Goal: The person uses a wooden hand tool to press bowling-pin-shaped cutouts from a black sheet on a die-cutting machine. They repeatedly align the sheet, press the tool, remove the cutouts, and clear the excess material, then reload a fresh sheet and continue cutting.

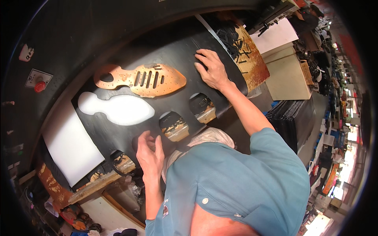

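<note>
A black sheet lies spread in front of me, with rounded cut-outs along its near edge. On it rests an orange-brown, sole-shaped cutting die with slots and small holes. Beside the die is a white sole-shaped area; I cannot tell whether it is a piece or a hole showing white board. My right hand is on the sheet's right part, fingers apart and slightly bent, holding nothing. My left hand hovers by the near edge, near a cut-out, thumb and fingers apart with nothing visible between them.
A dark machine body with a red push button arches over the far side. White board shows at left. Black scraps lie on a rusty plate at right, by a pale box. Black sheets are stacked beyond my right arm.
</note>
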`<state>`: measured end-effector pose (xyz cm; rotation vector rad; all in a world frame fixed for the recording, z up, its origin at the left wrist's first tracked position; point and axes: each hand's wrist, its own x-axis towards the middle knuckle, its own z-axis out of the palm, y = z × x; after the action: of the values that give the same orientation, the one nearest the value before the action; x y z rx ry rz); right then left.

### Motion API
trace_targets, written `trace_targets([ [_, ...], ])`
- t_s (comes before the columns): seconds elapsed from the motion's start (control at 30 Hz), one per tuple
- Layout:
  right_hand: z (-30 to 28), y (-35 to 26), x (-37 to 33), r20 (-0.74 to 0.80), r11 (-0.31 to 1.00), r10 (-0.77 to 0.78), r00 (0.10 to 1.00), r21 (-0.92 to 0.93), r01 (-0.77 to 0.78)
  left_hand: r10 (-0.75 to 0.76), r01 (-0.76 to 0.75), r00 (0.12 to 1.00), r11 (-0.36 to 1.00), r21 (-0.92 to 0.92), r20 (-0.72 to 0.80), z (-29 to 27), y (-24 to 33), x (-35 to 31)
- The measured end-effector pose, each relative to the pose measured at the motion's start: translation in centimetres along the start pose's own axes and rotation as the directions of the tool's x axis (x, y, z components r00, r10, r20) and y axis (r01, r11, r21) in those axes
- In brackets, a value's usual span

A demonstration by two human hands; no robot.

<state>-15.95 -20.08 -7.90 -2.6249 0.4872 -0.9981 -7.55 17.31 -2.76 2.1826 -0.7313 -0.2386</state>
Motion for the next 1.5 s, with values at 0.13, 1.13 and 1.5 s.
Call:
trace_targets([
  [0.13,-2.5,2.7,1.5,-0.040,0.990,-0.011,0.999,-0.142,0.005,0.067,-0.067,0.997,0.998,0.012,0.032,-4.0,0.5,4.0],
  [1.13,-2.5,-7.8,7.4,0.569,0.139,0.118,0.814,0.802,-0.581,0.201,-0.124,0.975,0.839,0.531,-0.091,-3.5,-6.5,21.3],
  [1.5,-1.6,-14.1,4.2,0.614,-0.121,0.271,0.741,0.785,-0.607,0.352,-0.218,0.917,0.834,-0.507,0.186,4.6,6.6,9.4],
])
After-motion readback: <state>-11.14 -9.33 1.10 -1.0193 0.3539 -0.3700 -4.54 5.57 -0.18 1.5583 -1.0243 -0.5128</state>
